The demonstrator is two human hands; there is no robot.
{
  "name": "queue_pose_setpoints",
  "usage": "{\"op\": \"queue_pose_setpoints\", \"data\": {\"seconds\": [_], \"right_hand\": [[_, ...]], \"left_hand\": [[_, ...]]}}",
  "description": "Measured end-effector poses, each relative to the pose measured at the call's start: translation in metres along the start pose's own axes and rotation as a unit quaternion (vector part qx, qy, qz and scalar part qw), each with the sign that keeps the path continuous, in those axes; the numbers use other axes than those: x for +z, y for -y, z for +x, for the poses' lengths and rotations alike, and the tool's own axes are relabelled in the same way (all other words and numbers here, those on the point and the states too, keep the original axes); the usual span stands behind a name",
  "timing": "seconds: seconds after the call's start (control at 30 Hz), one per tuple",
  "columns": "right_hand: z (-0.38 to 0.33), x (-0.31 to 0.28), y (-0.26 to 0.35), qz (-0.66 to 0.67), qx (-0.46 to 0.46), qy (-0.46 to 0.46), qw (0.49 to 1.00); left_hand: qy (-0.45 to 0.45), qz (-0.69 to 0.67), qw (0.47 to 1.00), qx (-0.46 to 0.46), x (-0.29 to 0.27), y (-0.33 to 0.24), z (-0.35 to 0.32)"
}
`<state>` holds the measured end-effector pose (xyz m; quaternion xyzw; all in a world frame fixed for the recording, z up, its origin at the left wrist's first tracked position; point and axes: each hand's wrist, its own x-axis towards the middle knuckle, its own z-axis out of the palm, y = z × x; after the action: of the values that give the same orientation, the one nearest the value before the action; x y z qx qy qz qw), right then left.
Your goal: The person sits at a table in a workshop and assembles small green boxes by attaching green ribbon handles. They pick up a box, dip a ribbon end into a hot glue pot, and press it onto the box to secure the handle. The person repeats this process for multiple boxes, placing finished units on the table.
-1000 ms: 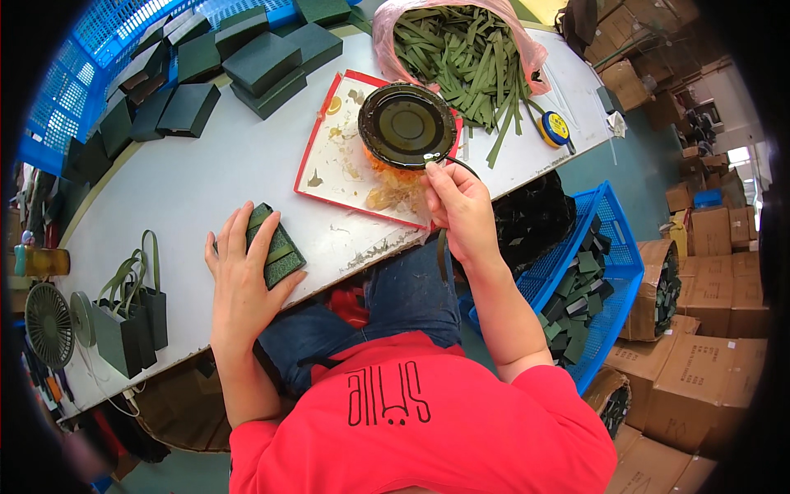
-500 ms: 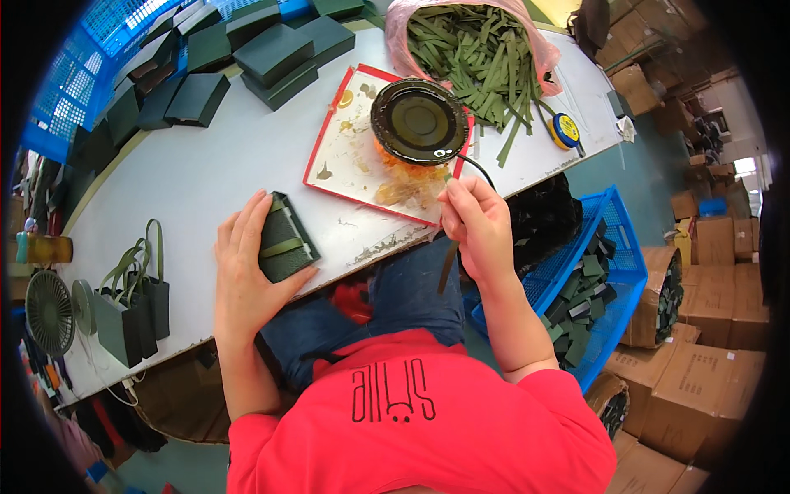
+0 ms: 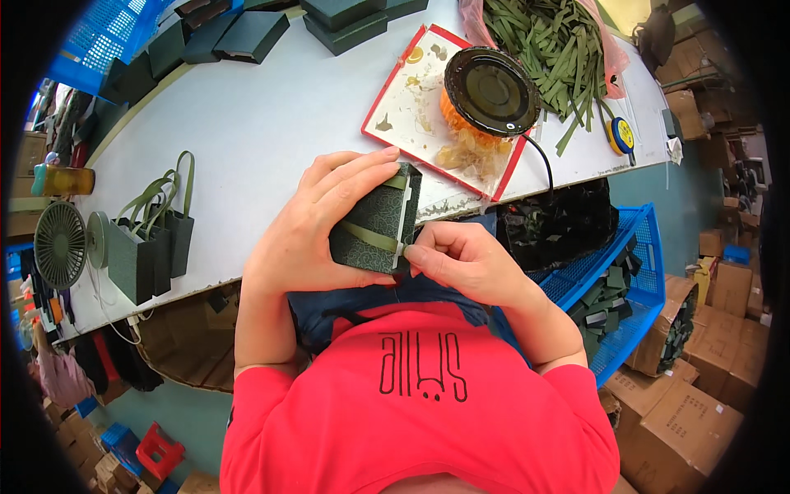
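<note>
I see the dark green patterned box (image 3: 377, 227) held up off the worktop (image 3: 247, 123), close to the body above the lap, tilted with its flat face toward the left palm. An olive ribbon strip (image 3: 372, 237) crosses that face and wraps over the box's right edge.

My left hand (image 3: 317, 226) is curled around the box from the left: the fingers (image 3: 354, 169) lie spread over its top edge, the thumb sits under its lower edge, so the hand is closed on the box. My right hand (image 3: 465, 263) comes in from the right, its fingers bunched and its thumb and forefinger pinched tight on the end of the ribbon strip at the box's right edge.

Just beyond the fingers, further onto the worktop, lies a red-rimmed white tray (image 3: 403, 107) smeared with amber glue, and on it stands a round black-topped glue pot (image 3: 491, 89) with a black cord running off it. Past that, a pink bag holds a heap of loose green ribbon strips (image 3: 547, 45). Well to the left of my left hand stand finished green gift bags (image 3: 152, 239) with ribbon handles, and beside them a small fan (image 3: 59, 244). Far across the worktop lie flat dark green boxes (image 3: 247, 34). To the right of my right hand, below the worktop, sits a blue crate (image 3: 621, 272).
</note>
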<state>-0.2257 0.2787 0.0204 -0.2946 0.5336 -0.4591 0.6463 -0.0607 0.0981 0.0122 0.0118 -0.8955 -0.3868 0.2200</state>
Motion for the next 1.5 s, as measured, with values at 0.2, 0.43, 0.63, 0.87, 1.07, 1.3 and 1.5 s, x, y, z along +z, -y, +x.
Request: {"op": "queue_pose_setpoints", "data": {"seconds": [0.2, 0.43, 0.63, 0.87, 1.07, 1.3, 1.5], "right_hand": [[0.005, -0.001, -0.002, -0.033, 0.01, 0.002, 0.999], [0.009, 0.0, -0.011, -0.097, 0.017, -0.004, 0.995], [0.012, -0.001, -0.015, -0.12, 0.033, -0.001, 0.992], [0.014, -0.017, -0.029, 0.027, -0.106, -0.118, 0.987], [0.012, -0.012, -0.031, -0.04, -0.239, -0.319, 0.916], [0.003, -0.008, -0.028, -0.165, -0.219, -0.315, 0.909], [0.008, 0.008, -0.03, -0.185, -0.243, -0.267, 0.914]], "left_hand": [[0.01, -0.006, 1.0, 0.007, -0.001, -0.001, 0.001], [0.04, 0.021, 0.999, 0.015, -0.001, -0.005, 0.003], [0.03, 0.05, 0.998, 0.012, 0.005, -0.007, -0.001], [-0.006, 0.015, 1.0, -0.01, 0.003, -0.002, -0.003], [-0.006, 0.035, 0.999, -0.02, 0.002, 0.0, -0.006], [0.008, 0.05, 0.999, -0.017, 0.001, -0.003, -0.005], [0.001, 0.043, 0.999, -0.013, 0.002, -0.006, -0.005]]}}
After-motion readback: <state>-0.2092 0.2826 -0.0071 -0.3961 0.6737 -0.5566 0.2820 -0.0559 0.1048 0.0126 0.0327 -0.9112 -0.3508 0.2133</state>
